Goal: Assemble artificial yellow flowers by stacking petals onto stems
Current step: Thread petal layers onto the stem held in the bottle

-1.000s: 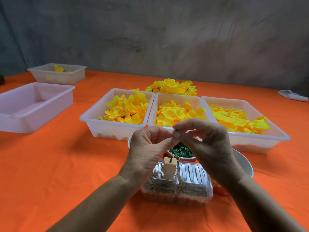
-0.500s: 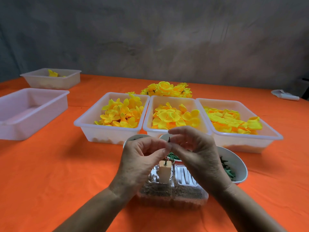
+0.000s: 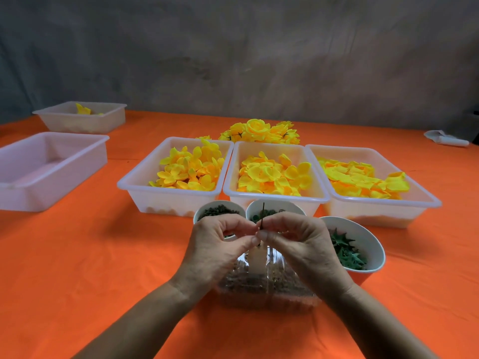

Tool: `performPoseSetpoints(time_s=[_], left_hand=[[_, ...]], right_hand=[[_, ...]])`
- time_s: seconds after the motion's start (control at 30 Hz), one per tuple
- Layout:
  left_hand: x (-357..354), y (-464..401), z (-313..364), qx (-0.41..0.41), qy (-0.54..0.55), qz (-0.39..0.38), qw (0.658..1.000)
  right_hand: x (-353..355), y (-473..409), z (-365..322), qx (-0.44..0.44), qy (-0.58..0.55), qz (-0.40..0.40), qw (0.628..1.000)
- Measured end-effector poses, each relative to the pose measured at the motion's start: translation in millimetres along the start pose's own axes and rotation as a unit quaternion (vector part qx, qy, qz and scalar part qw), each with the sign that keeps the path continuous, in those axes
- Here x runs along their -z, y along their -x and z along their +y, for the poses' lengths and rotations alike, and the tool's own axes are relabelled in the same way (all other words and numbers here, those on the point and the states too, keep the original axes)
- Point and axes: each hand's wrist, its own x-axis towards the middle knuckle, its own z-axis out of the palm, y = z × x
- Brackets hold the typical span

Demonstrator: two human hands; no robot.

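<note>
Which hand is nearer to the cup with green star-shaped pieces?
Right. The right hand is just beside the cup with green star-shaped pieces; the left hand lies beyond it.

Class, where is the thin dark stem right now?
Centre of the head view: the stem stands upright, pinched between left hand and right hand, before the middle petal tray.

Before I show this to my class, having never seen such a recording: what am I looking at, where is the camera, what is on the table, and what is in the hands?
The camera sits on a person's head, looking down at two bare hands; no machine is involved. The left hand and right hand together pinch a thin dark stem standing upright. On the orange table are three tubs of yellow petals, finished flowers behind them, three bowls of small dark and green parts, and a clear box under the hands.
</note>
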Motion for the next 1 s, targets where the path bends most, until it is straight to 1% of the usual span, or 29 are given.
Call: performPoseSetpoints(time_s=[0.1, 0.3, 0.47, 0.63, 0.7, 0.8, 0.9, 1.0], left_hand=[[1.4, -1.5, -1.7, -0.004, -0.010, -0.001, 1.000], [1.9, -3.0, -4.4, 0.008, -0.005, -0.016, 1.000], [-2.3, -3.1, -8.0, 0.022, 0.005, -0.020, 1.000], [-1.9, -5.1, -9.8, 0.014, -0.002, -0.022, 1.000], [-0.5, -8.5, -9.7, 0.019, 0.007, -0.015, 1.000], [6.5, -21.6, -9.9, 0.022, -0.008, 0.020, 1.000], [22.1, -44.9, -17.5, 0.014, -0.099, 0.081, 0.992], [44.5, -78.5, -29.4, 0.008, -0.224, 0.129, 0.966]], right_hand=[[-0.3, 0.0, 0.6, 0.000, 0.001, 0.005, 1.000], [2.5, 0.8, 1.9, 0.020, 0.083, 0.013, 0.996], [1.7, 3.0, 4.8, 0.079, 0.190, 0.017, 0.979], [0.8, 4.8, 6.4, 0.124, 0.242, 0.030, 0.962], [0.7, 5.8, 6.0, 0.110, 0.224, 0.029, 0.968], [3.5, 4.6, 3.3, 0.050, 0.137, 0.000, 0.989], [5.7, 1.7, -2.8, 0.002, 0.031, -0.042, 0.999], [8.2, -2.5, -5.0, -0.026, 0.006, -0.067, 0.997]])
